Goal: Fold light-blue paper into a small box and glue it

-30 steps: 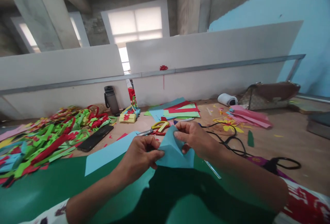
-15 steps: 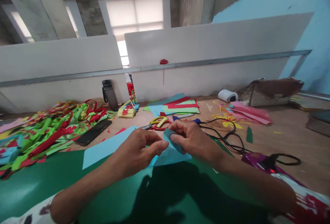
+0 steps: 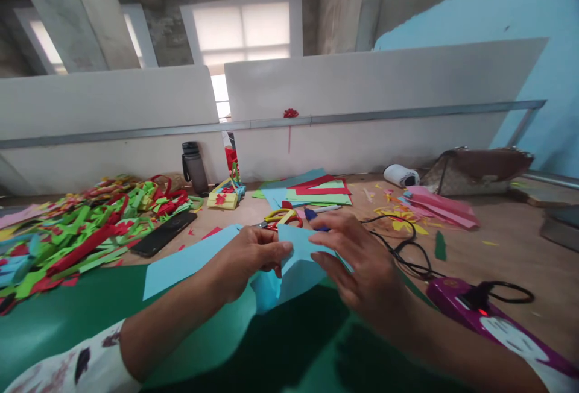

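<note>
2 bare hands work low over a glossy green tabletop (image 3: 194, 351), and between them stands a folded sheet of light-blue paper (image 3: 301, 269)! The left hand (image 3: 248, 260) has it pinched by its left edge, thumb against curled fingers, a narrow, firm hold. Over on the other side, the right hand (image 3: 362, 263) is loose, thumb and fingers parted at the paper's right-hand portion; whether those fingertips actually touch it, I can't tell from here. The lower left of the folded sheet flares out beneath the left hand.

Just beside the left wrist, 1 long flat light-blue paper strip (image 3: 185, 266) lies at a slant. Behind the fingers, scissors with red and yellow handles (image 3: 274, 225), partly covered. Look left: 1 black rectangular phone (image 3: 163, 234) next to a tangled heap of green and red paper strips (image 3: 94, 230). Farther back, 1 small yellow paper basket with a red flower (image 3: 223, 200) sits near a grey plastic bottle (image 3: 194, 169). And by the right forearm, 1 purple power strip with a white socket face (image 3: 446, 293), its red light glowing!
</note>
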